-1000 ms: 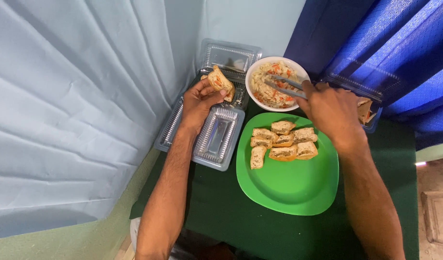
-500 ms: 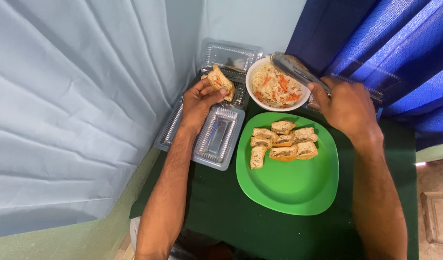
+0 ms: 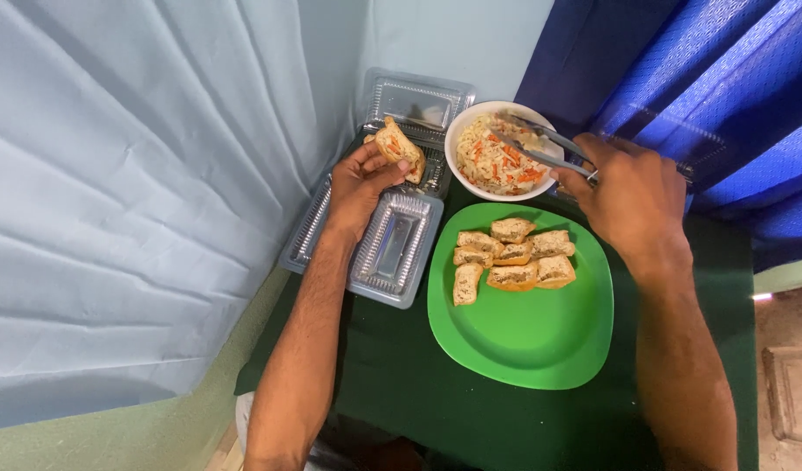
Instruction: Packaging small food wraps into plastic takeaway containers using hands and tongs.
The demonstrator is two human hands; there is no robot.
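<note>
The left hand (image 3: 359, 183) holds a piece of filled bread (image 3: 399, 148) up above the clear plastic containers, its fingers (image 3: 390, 167) curled around the lower end of the bread and pinching it, with the orange-flecked filling facing up. The right hand (image 3: 632, 196) grips a pair of metal tongs (image 3: 532, 146); its fingers are wrapped tight around the handles, and the tong tips reach over the white bowl (image 3: 457, 139) into the shredded salad (image 3: 497, 161) of pale strands and carrot bits.

The bowl stands at the far edge of the desk (image 3: 401, 384), which is covered in dark green. Just in front of the bowl lies a green plate (image 3: 523, 340) with a cluster of cut bread pieces (image 3: 510, 257) on its far half, the near half bare. To the left of the plate sits an open clear plastic container (image 3: 392, 249), touching another one (image 3: 418, 100) behind it near the wall. A pale blue curtain (image 3: 139, 192) hangs on the left and a deep blue curtain (image 3: 706, 87) on the right, behind the right hand.
</note>
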